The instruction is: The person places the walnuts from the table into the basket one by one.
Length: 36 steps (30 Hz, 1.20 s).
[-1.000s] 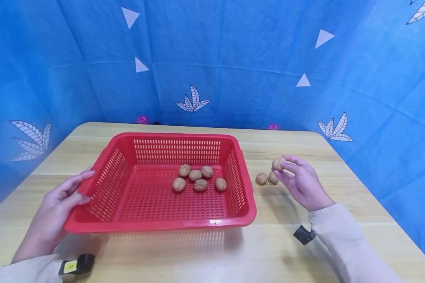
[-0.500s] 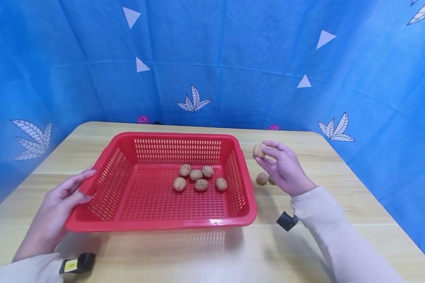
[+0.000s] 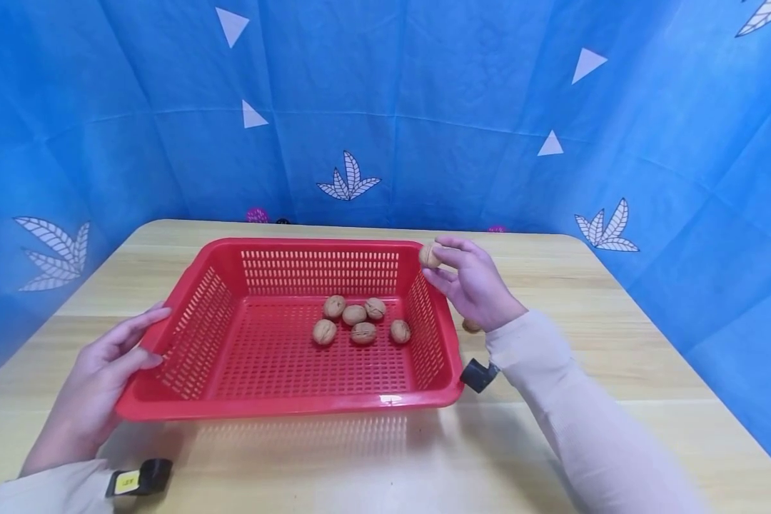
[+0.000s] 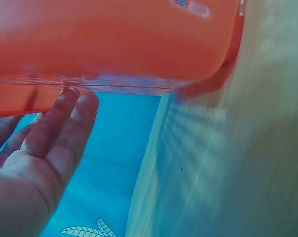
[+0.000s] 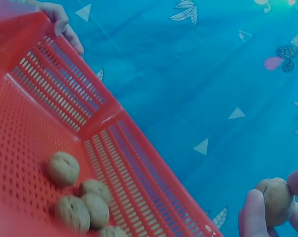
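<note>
Blue leaf-print backdrop (image 3: 385,107) surrounds a pale wooden table (image 3: 552,442).

A light wooden table (image 3: 617,343) fills the lower view; from nine to three o'clock a blue cloth backdrop (image 3: 424,107) with white leaves and triangles surrounds it

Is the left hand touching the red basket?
Touching. In the head view the left hand lies against the red basket at its left rim, no gap visible.
</note>
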### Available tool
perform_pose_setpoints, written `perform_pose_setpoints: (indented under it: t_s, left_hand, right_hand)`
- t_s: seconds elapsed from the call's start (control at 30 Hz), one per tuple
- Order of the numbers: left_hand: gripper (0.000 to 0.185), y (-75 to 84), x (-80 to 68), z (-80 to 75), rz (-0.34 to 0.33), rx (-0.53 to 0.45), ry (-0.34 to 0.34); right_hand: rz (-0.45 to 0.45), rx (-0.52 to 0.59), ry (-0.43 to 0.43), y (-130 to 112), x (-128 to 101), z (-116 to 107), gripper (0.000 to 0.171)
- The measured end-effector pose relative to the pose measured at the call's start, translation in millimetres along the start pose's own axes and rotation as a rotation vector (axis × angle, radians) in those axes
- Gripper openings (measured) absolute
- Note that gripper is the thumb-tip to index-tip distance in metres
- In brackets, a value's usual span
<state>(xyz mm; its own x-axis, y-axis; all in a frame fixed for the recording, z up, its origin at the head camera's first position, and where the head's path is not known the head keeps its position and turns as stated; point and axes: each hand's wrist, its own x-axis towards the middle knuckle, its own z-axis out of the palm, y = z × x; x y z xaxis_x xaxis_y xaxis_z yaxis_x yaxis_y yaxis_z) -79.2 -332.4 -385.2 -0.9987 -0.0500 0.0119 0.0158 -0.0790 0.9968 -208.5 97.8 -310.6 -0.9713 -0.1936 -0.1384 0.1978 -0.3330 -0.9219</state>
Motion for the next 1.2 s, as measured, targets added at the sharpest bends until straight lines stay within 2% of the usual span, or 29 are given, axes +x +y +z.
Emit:
perform_pose_setpoints:
  t_s: [0.23, 0.4, 0.67, 0.97, 1.2]
  left_hand:
    - [0.053, -1.5, 0.7, -1.6, 0.024, -0.061, -0.025]
    - [0.054, -2.3, 0.5, -1.1, 0.003, -0.038, -0.006]
    - [0.053, -2.7, 2.3, -2.6, 0.012, -0.059, -0.015]
    - [0.053, -3.8, 2.9, -3.1, 0.009, -0.027, 0.005]
    - [0.055, -5.4, 1.0, 0.3, -0.003, 0.009, 0.019]
  right_hand:
    - [0.012, 0.044, 0.007, 2, 10, 21, 0.023]
    - [0.019, 0.064, 0.009, 6, 19, 35, 0.015]
    - [0.035, 0.105, 0.039, 10, 30, 57, 0.033]
    - [0.050, 0.093, 0.010, 9, 44, 87, 0.034]
    - [0.084, 0.004, -0.014, 20, 55, 103, 0.028]
